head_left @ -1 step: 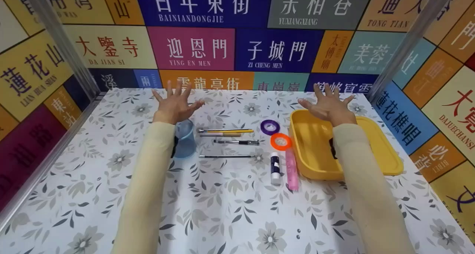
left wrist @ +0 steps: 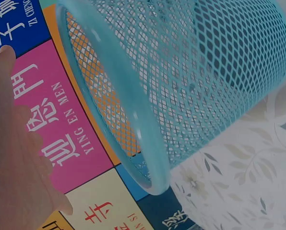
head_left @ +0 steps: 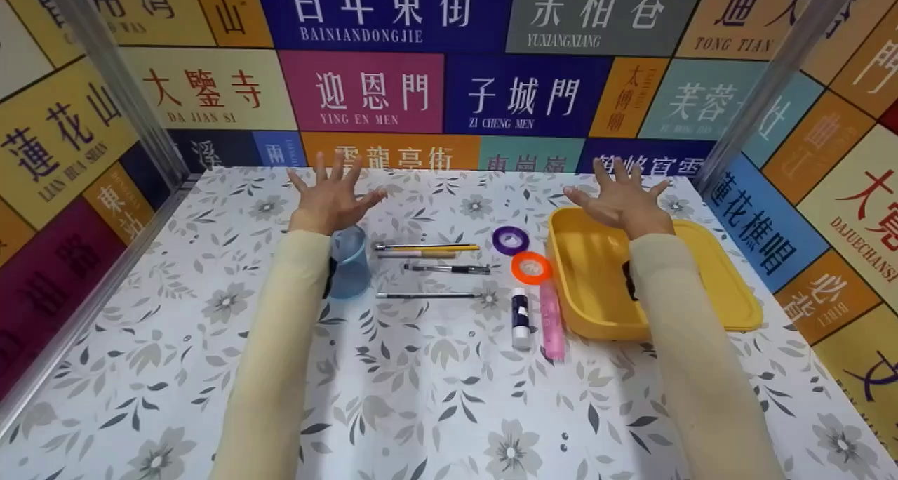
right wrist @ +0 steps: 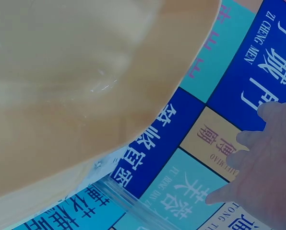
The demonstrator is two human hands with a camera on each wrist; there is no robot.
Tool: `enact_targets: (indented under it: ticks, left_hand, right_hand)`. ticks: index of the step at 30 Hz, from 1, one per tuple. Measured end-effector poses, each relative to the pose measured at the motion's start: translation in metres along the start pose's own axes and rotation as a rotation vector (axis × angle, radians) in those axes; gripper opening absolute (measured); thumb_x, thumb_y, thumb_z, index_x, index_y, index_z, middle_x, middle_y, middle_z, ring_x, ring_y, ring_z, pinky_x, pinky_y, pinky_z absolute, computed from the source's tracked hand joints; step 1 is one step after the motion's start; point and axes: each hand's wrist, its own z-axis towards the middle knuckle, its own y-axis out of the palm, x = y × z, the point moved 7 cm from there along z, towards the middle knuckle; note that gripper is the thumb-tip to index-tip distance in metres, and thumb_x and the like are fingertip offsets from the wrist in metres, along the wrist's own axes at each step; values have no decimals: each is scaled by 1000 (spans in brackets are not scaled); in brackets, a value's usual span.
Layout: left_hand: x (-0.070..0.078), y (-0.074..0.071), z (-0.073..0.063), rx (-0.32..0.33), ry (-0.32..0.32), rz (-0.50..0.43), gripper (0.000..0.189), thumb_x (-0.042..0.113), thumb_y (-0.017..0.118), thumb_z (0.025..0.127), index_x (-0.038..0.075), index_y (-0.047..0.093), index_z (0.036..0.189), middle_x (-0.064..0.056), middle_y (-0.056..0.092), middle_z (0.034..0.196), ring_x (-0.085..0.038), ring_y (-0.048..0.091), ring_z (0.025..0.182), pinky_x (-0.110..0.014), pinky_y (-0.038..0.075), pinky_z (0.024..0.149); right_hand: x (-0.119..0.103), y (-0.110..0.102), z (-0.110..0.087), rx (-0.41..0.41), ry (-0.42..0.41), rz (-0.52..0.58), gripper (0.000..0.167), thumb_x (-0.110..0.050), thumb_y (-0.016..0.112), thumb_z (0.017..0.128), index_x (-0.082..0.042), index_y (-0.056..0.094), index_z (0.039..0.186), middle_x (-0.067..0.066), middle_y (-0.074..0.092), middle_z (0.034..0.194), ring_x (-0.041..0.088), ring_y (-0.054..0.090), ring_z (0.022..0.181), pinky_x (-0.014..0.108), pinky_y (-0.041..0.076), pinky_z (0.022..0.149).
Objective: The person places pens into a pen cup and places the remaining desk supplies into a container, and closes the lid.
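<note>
My left hand (head_left: pixel 328 203) is held with fingers spread, overlapping the top of a blue mesh pen cup (head_left: pixel 349 266) in the head view. The left wrist view shows the cup's rim (left wrist: pixel 128 105) beside that hand, which holds nothing. Fingers splayed, my right hand (head_left: pixel 624 203) is over the far part of a yellow plastic box (head_left: pixel 596 276) and also holds nothing. Between the hands lie a yellow pencil (head_left: pixel 463 247), a black-and-clear pen (head_left: pixel 449 269) and a thin dark stick-like pen or pencil (head_left: pixel 428 295). My right forearm hides part of the box.
Left of the box lie a purple tape roll (head_left: pixel 511 241), an orange tape roll (head_left: pixel 531 267), a glue stick (head_left: pixel 520 318) and a pink translucent strip-like item (head_left: pixel 552 322). A yellow lid (head_left: pixel 729 276) lies right of the box. Printed panels (head_left: pixel 365 90) wall the table's back and sides.
</note>
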Motion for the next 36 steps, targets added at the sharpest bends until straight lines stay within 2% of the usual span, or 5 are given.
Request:
enact_targets:
  ticks: [10, 17, 22, 28, 36]
  left_hand:
    - [-2, -2, -1, -4, 4, 0, 86, 70, 35, 96, 25, 3, 163, -16, -4, 170, -46, -11, 154, -83, -10, 109]
    - [-5, -5, -3, -38, 23, -12, 86, 69, 35, 96, 23, 4, 162, -15, -5, 170, -46, -13, 154, -82, -13, 109]
    - [-7, -13, -8, -45, 62, 0, 85, 70, 34, 96, 24, 7, 162, -14, -1, 170, -42, -14, 155, -81, -13, 111]
    - [-6, -18, -16, -53, 112, 4, 85, 70, 35, 96, 25, 7, 162, -14, -1, 170, -42, -16, 154, -80, -17, 110]
    - [-13, -30, -23, -75, 159, -91, 89, 78, 31, 93, 29, 3, 162, -8, -6, 170, -38, -21, 154, -74, -28, 108]
  right_hand:
    - [2, 1, -1, 0, 0, -16, 106, -89, 18, 85, -20, -13, 159, 24, -18, 164, 52, -24, 147, 83, -23, 100]
    - [-6, -1, -4, 27, -53, -15, 103, -86, 22, 87, -20, -9, 161, 24, -16, 165, 53, -21, 148, 83, -22, 101]
    - [-14, -1, -7, 20, -86, -20, 103, -86, 22, 87, -21, -8, 161, 22, -17, 165, 52, -19, 149, 81, -24, 102]
    - [-25, -2, -12, 41, -125, -44, 101, -86, 23, 88, -23, -6, 161, 21, -15, 167, 49, -16, 151, 81, -20, 105]
    - [-37, -3, -20, 61, -185, -11, 100, -87, 25, 87, -26, -3, 162, 16, -12, 169, 45, -15, 153, 78, -21, 109]
